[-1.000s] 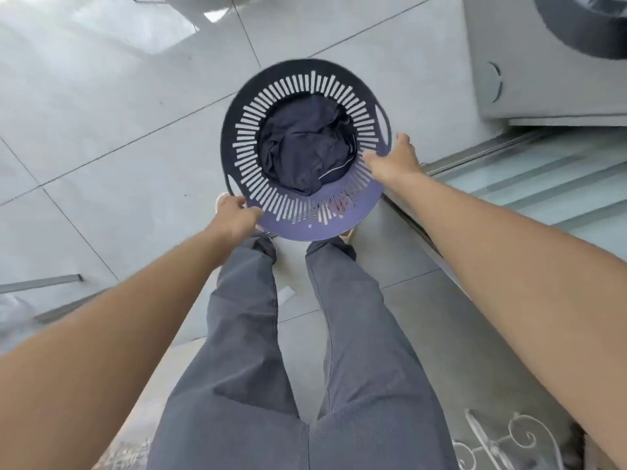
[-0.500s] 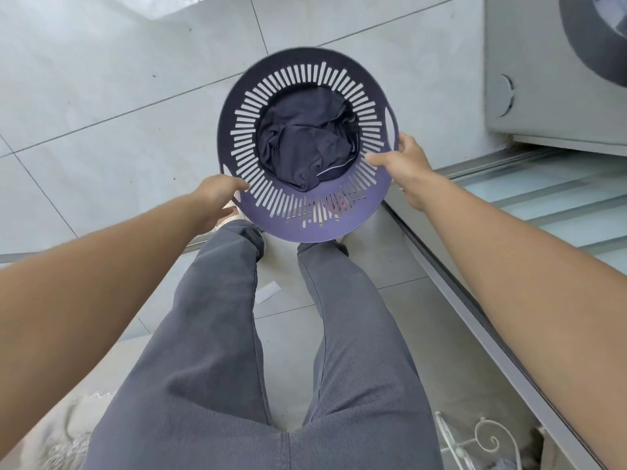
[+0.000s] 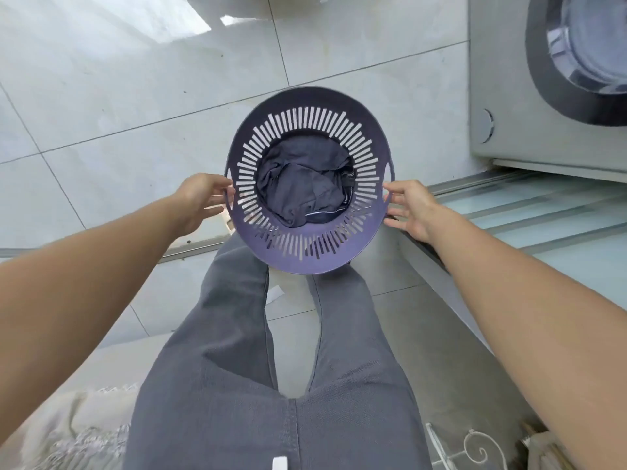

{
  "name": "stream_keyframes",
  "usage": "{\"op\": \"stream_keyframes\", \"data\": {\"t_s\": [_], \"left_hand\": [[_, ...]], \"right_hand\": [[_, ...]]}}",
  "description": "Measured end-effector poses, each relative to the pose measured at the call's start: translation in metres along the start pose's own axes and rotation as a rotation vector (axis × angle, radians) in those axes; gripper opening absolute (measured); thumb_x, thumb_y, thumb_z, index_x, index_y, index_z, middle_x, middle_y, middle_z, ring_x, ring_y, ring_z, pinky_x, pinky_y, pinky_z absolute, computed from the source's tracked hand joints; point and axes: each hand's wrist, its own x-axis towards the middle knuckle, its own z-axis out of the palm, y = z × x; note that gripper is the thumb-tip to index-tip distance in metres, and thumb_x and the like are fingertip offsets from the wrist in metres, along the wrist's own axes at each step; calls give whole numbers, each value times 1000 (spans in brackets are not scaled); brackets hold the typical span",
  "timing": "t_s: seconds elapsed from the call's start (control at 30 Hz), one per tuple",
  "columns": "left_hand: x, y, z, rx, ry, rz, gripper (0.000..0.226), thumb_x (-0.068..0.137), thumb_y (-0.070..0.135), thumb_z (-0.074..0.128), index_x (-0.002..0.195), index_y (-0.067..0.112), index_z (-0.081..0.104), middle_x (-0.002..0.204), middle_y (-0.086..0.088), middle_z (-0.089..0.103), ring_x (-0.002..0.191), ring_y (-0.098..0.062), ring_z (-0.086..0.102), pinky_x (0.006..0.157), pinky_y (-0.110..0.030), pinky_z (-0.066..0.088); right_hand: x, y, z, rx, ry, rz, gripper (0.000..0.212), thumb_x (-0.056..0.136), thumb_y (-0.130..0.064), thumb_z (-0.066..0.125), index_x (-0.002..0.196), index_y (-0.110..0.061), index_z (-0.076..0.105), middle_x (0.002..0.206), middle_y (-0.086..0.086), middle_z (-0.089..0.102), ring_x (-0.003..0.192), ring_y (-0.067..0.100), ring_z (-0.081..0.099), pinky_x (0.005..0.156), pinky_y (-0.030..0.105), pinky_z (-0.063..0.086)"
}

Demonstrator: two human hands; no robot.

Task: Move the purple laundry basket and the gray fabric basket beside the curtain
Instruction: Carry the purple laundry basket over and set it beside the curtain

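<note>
The purple laundry basket [image 3: 307, 256] sits in the middle of the frame, seen from straight above, between the person's two outstretched arms and just ahead of their gray-trousered legs [image 3: 237, 351]. Whether its base rests on the tiled floor [image 3: 118, 96] or hangs just clear of it cannot be told from this angle.

The left hand [image 3: 200, 201] is at the basket's left rim, fingers curled toward the handle slot there. The right hand [image 3: 410, 208] is at the right rim with fingers spread and only the tips at the edge — more a light touch than a clamp. Neither hand reads as a firm clench.

The basket looks like stiff molded plastic with slotted walls, so it should keep its shape when lifted and likely weighs little; the only load visible is a crumpled dark garment [image 3: 305, 191] lying in the bottom. The two cut-out handles on opposite sides of the rim are the natural places to take hold, since the smooth rim alone could slip.

A front-loading washing machine [image 3: 543, 96] fills the upper right, with a sliding-door track [image 3: 526, 212] running below it. Pale lacy fabric [image 3: 68, 429] shows at lower left — possibly the curtain. The gray fabric basket is not in view.
</note>
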Motion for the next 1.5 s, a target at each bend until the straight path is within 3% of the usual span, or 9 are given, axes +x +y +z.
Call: {"op": "stream_keyframes", "data": {"t_s": [0.27, 0.4, 0.5, 0.73, 0.93, 1.07, 1.27, 1.37, 1.5], "left_hand": [[-96, 3, -77, -291, 121, 88, 9, 90, 16, 54, 88, 11, 62, 81, -4, 63, 71, -16, 61, 70, -26, 50], [-158, 12, -126, -423, 81, 151, 11, 89, 18, 54, 85, 10, 60, 73, -3, 59, 64, -16, 57, 65, -24, 46], [-213, 22, -175, -483, 15, 234, 10, 89, 19, 54, 86, 12, 60, 70, -1, 55, 60, -15, 52, 68, -26, 45], [-328, 38, -281, -478, -89, 451, 14, 90, 27, 56, 88, 13, 59, 66, 3, 49, 53, -12, 40, 61, -29, 36], [-391, 71, -337, -657, -67, 637, 18, 89, 29, 56, 78, 18, 45, 62, 4, 39, 47, -10, 34, 50, -25, 28], [-412, 97, -364, -794, -122, 730, 18, 87, 28, 55, 77, 18, 44, 63, 3, 33, 46, -11, 27, 42, -24, 27], [-455, 159, -381, -862, 18, 816, 17, 80, 26, 59, 75, 16, 46, 60, 4, 38, 44, -9, 29, 42, -22, 26], [-472, 186, -393, -893, 112, 858, 19, 74, 27, 64, 76, 16, 48, 64, 1, 40, 48, -11, 32, 46, -23, 27], [-481, 196, -412, -985, 197, 889, 18, 77, 25, 63, 79, 12, 51, 67, -1, 45, 51, -13, 37, 48, -25, 32]], "right_hand": [[-108, 8, 53, 9, 61, -32, 23, 82, -32, 65, 97, -15, 66, 91, 5, 71, 91, 21, 67, 71, 31, 49], [-174, -7, 82, 43, 62, -85, 14, 84, -26, 67, 81, -13, 63, 67, 3, 66, 64, 18, 63, 66, 29, 53], [-229, -32, 106, 47, 63, -182, 25, 87, -27, 68, 69, -11, 60, 59, 5, 63, 62, 21, 61, 69, 33, 51], [-349, -116, 169, -179, -20, -409, 46, 96, -26, 59, 53, -12, 50, 44, 6, 54, 45, 20, 51, 57, 30, 46], [-430, -209, 221, -177, -170, -630, 30, 97, -18, 62, 70, -5, 58, 49, 5, 60, 62, 22, 65, 67, 34, 61], [-461, -279, 244, -245, -255, -708, 25, 98, -21, 59, 80, -4, 60, 66, 10, 65, 47, 13, 58, 35, 18, 44], [-515, -393, 278, -267, -591, -739, 28, 100, -23, 53, 73, -18, 47, 52, -6, 32, 36, 6, 27, 32, 16, 24], [-537, -440, 299, -350, -666, -789, 40, 99, -30, 51, 63, -24, 34, 46, -8, 25, 33, 8, 24, 32, 19, 21], [-567, -479, 327, -422, -700, -829, 40, 98, -32, 53, 64, -24, 34, 50, -7, 24, 37, 8, 21, 37, 21, 16]]}}
